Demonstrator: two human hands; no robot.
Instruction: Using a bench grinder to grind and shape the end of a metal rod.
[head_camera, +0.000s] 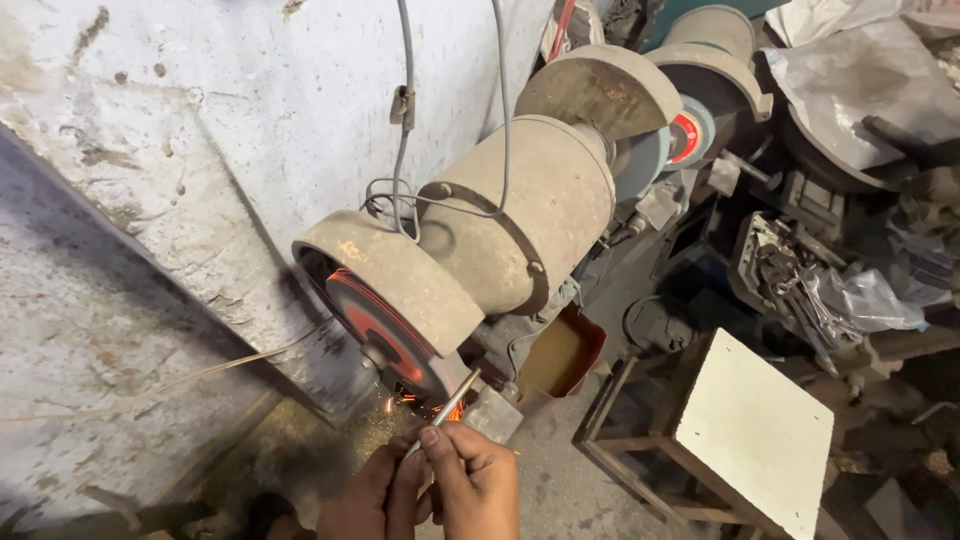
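Note:
A thin metal rod (452, 400) is pinched by both hands at the bottom centre. My left hand (368, 498) and my right hand (478, 484) hold it together, fingers closed around its lower end. The rod's tip presses against the orange grinding wheel (385, 335) of a dusty bench grinder (520, 215), and sparks (420, 402) fly at the contact point. A curved guard (395, 275) covers the top of the wheel.
A stained white wall (200, 120) rises at the left with grey cables (405, 120) hanging down it. A wooden stool with a white top (755, 430) stands at the right. A second grinder (700, 80), plastic sheets and tool clutter (800, 270) fill the upper right.

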